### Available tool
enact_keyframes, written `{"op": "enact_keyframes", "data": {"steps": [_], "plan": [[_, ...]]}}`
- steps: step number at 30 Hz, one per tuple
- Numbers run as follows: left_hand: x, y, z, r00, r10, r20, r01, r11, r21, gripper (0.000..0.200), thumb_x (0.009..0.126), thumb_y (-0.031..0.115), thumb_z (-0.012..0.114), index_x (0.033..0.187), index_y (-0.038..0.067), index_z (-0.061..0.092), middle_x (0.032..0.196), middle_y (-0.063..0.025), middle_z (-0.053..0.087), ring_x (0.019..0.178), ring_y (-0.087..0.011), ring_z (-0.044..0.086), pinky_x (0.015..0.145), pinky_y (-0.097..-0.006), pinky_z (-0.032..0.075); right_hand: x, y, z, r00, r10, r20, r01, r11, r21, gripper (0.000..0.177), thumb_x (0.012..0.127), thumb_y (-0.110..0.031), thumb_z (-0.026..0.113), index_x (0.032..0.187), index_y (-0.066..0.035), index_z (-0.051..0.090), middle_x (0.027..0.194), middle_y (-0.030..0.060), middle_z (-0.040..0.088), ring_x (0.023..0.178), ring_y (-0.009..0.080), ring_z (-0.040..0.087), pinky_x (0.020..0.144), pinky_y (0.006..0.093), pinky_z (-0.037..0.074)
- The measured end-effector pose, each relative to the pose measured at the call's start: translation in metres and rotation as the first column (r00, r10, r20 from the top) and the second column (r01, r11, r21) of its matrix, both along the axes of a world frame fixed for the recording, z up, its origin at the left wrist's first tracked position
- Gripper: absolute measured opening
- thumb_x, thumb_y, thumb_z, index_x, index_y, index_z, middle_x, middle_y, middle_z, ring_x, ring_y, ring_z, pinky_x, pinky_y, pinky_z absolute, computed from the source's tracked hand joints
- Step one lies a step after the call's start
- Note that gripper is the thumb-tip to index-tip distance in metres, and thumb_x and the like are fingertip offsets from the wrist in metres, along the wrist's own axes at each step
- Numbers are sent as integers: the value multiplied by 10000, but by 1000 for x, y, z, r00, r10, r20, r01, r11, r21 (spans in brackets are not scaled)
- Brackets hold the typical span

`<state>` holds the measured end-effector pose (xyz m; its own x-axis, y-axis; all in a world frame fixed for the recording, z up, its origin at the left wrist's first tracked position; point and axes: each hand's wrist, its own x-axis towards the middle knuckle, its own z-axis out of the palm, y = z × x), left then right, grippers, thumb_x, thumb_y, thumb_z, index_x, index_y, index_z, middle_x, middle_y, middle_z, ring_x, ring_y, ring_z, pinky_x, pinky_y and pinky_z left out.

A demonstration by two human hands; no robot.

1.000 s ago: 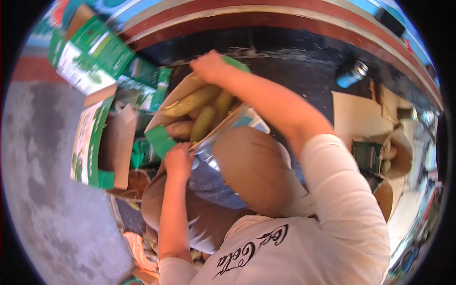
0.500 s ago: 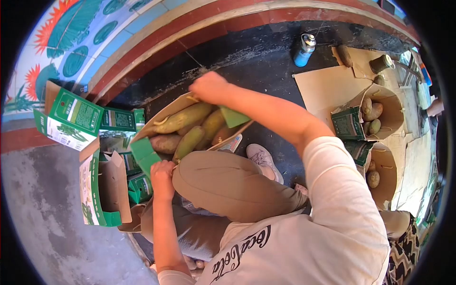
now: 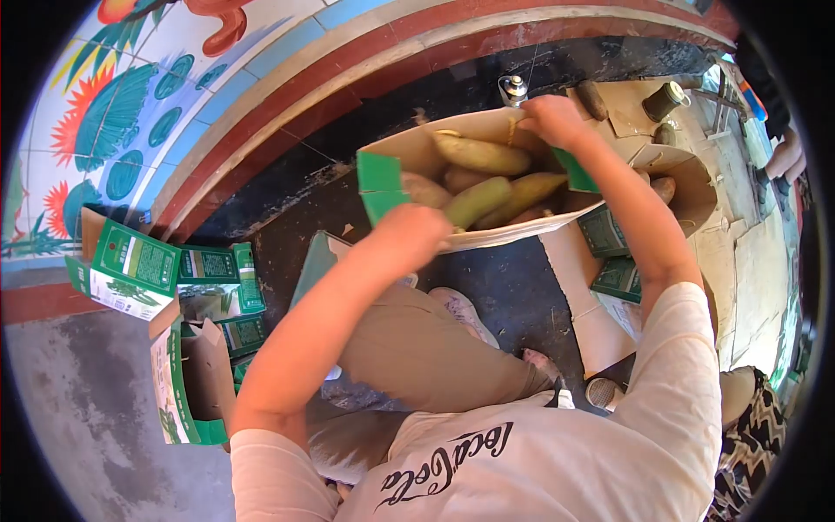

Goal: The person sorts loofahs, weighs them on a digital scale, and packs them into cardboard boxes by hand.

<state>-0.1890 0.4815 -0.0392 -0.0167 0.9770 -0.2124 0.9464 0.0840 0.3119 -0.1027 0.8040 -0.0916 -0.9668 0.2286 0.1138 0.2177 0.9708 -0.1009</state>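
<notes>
A cardboard box (image 3: 483,237) with green end flaps hangs tilted in front of me, above my knee. Inside lie several long, smooth, green-to-brown fruits or roots (image 3: 483,155), pale at some tips. My left hand (image 3: 413,233) is closed on the near rim, by the left green flap (image 3: 380,184). Over at the far right corner, my right hand (image 3: 557,120) has its fingers wrapped round the opposite rim, beside a thin cord handle (image 3: 511,127). A pale flat-topped thing (image 3: 317,265) shows on the floor below the box, partly hidden by my left forearm.
Green and white cartons (image 3: 135,261) stand at the left, with an open carton (image 3: 202,383) before them. At the right, another open box (image 3: 696,187) holds similar produce on flattened cardboard (image 3: 600,335). A metal-topped bottle (image 3: 513,90) stands by the wall. A person's arm (image 3: 783,155) shows far right.
Both hands have lifted the filled box up and carried it to the right, off the spot beside my knee. It now overlaps the bottle and the right-hand boxes in view.
</notes>
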Motion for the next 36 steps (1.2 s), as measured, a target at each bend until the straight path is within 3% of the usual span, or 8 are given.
{"op": "enact_keyframes", "data": {"steps": [1,4,7,8,11,20,26,36], "plan": [[9,15,-2,1000,-26,-15,26,1000,4,120,744,138,684,767,42,618,807,-149,628,762,-354,610,679,-444,484,6,21,-14,981,49,-187,-43,999,33,244,796,-317,653,930,-113,668,874,128,678,864,323,647,751,431,512],[35,42,42,996,43,72,-43,999,4,71,761,95,658,778,36,622,799,-130,634,771,-332,618,722,-433,491,12,49,-13,996,11,87,-16,998,66,181,812,-235,614,934,-120,681,882,121,682,878,318,650,783,431,513],[36,24,61,975,-30,219,-45,943,331,72,771,61,640,838,36,645,814,-113,645,795,-306,622,795,-425,484,19,62,-60,914,-134,383,115,991,72,261,838,-237,614,1071,-122,635,1010,121,655,962,331,622,844,422,497],[32,11,67,973,38,227,-120,925,359,99,774,59,641,870,41,653,826,-110,650,811,-297,621,827,-426,473,21,73,-99,975,-174,137,160,981,109,334,853,-207,596,1172,-111,578,1128,114,618,1062,320,582,900,416,470],[11,-51,82,933,300,202,-355,860,367,161,782,61,649,940,41,665,885,-130,663,862,-295,626,853,-404,471,8,49,-84,931,-258,259,218,961,172,384,843,-183,586,1215,-100,543,1161,108,596,1117,301,553,925,440,445],[8,-269,59,295,907,302,-931,201,306,123,863,54,587,942,1,663,908,-111,676,854,-210,642,795,-303,483,-8,-46,-80,994,35,-108,-37,999,-14,347,841,-192,594,1163,-62,579,1160,164,589,1086,342,543,929,459,419],[8,-346,8,-177,630,756,-930,-358,80,185,912,111,537,928,-18,669,936,-76,694,872,-138,628,805,-265,479,-18,-173,-37,928,292,-232,-350,896,-272,272,848,-139,625,1096,-28,613,1159,186,599,1099,362,540,968,427,403],[10,-352,16,-119,474,872,-916,-392,89,221,925,193,556,967,-1,654,947,-75,690,905,-146,631,827,-294,476,-46,-285,85,880,366,-303,-474,617,-628,176,916,-94,568,1043,13,628,949,108,627,875,174,594,790,284,459]]}}
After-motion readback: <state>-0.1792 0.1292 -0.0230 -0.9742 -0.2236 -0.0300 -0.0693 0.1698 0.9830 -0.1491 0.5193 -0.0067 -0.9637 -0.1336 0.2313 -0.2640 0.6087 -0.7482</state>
